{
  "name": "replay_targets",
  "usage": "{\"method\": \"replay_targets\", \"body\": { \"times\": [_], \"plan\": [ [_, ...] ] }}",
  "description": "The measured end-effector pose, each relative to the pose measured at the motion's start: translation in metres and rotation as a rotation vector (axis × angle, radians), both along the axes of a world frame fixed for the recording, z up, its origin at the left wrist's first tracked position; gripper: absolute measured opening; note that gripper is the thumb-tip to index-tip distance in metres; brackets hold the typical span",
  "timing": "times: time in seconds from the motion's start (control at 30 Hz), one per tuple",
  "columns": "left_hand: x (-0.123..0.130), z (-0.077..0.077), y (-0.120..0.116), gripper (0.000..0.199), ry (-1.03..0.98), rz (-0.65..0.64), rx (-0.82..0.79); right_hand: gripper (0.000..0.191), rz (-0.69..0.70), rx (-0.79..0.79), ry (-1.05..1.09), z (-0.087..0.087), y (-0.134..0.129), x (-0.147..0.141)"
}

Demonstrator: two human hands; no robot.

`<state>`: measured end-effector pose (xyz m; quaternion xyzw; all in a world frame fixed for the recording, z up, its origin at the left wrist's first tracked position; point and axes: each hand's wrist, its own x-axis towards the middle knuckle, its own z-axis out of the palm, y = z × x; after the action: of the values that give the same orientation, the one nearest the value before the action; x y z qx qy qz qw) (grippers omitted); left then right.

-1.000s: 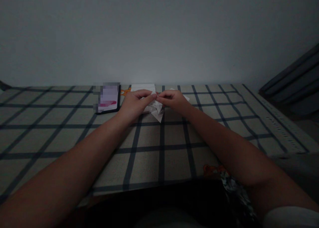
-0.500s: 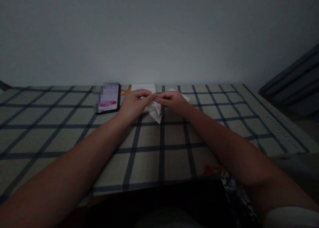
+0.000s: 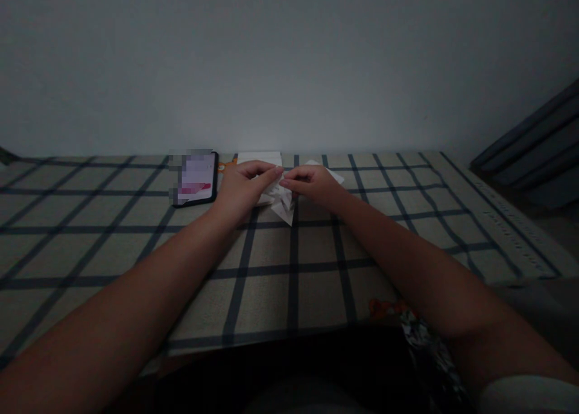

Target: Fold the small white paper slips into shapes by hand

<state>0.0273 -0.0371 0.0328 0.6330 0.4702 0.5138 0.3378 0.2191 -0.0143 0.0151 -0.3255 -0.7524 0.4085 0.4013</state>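
Both hands meet over a folded, creased piece of white paper (image 3: 283, 206) at the far middle of the table. My left hand (image 3: 244, 183) pinches it from the left, thumb and fingers closed near its top. From the right, my right hand (image 3: 310, 181) pinches the same paper, its fingertips close to the left thumb. One pointed corner of the paper hangs down toward me. The fingers hide its upper part. Behind the left hand lies a white sheet or pad (image 3: 260, 157), partly covered. Another white paper piece (image 3: 335, 176) shows behind the right hand.
A phone (image 3: 196, 178) with a lit, partly blurred screen leans or lies left of my hands. A checked cloth (image 3: 271, 299) covers the table, which meets a plain wall (image 3: 289, 70). Dark folded fabric (image 3: 538, 151) is at the right. Something orange (image 3: 384, 308) is at the near edge.
My fingertips have drawn slightly apart at the top of the paper, the left thumb shifting a little left. The paper's pointed corner has barely moved.
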Motion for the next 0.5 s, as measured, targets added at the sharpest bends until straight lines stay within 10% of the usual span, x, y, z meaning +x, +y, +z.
{"method": "replay_targets", "body": {
  "times": [0.5],
  "plan": [
    [-0.0025, 0.0018, 0.0011, 0.021, 0.130, -0.074, 0.073, 0.042, -0.019, 0.005, 0.016, -0.0023, 0.0029, 0.0020]
  ]
}}
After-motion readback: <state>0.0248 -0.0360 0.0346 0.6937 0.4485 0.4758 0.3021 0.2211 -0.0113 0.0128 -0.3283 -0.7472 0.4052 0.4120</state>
